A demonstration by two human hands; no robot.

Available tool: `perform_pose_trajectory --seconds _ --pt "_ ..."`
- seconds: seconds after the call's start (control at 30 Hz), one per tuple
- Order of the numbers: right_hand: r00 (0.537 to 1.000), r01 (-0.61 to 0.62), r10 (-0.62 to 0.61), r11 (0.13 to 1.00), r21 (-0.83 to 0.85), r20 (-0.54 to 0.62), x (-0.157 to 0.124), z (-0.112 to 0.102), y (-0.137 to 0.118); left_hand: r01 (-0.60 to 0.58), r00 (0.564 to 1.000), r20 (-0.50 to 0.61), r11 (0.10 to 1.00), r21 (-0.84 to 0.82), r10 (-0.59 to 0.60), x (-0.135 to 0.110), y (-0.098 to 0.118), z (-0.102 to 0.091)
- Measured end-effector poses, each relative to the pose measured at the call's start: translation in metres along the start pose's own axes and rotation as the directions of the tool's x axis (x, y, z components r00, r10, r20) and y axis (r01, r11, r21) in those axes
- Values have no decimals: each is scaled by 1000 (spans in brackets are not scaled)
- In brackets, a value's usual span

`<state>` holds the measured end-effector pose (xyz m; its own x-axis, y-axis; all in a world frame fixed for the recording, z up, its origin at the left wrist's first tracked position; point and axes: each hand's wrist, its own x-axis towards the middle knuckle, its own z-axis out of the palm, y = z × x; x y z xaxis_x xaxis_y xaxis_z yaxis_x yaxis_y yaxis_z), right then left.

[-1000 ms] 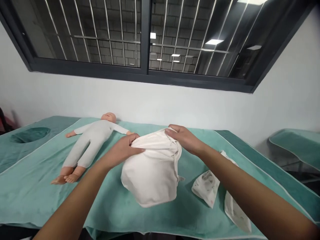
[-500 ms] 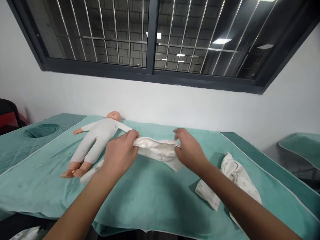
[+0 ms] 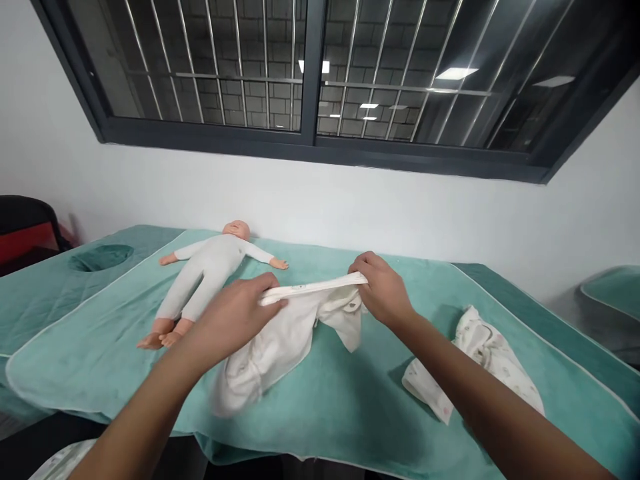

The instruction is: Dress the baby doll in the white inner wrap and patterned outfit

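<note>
Stretching the white garment [image 3: 287, 331] by its edge, right of the doll [image 3: 219, 257], the left hand [image 3: 235, 317] pinched one end, the right hand [image 3: 383, 288] the other; the next move seemingly called for even tension.

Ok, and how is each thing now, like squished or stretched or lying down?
Left hand: closed on the white cloth.
Right hand: closed on its other end.
White cloth: top edge pulled taut, rest hanging down.
Doll: lying on its back, arms spread, feet bare.
Patterned cloth: crumpled, lying down.
Green cover: spread out, a bit wrinkled.
</note>
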<state>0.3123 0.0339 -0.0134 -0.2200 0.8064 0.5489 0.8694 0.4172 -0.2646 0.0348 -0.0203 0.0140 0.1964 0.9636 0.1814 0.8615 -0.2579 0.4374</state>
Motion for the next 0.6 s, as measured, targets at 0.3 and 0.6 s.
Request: perform_pose_trajectory --seconds 0.3,0.6 --pt "946 -323 307 915 244 100 -22 -40 36 234 933 -301 969 84 -199 3 -25 3" --pt "877 -378 311 917 126 365 -13 -6 71 255 962 170 929 -268 -215 40 -66 26"
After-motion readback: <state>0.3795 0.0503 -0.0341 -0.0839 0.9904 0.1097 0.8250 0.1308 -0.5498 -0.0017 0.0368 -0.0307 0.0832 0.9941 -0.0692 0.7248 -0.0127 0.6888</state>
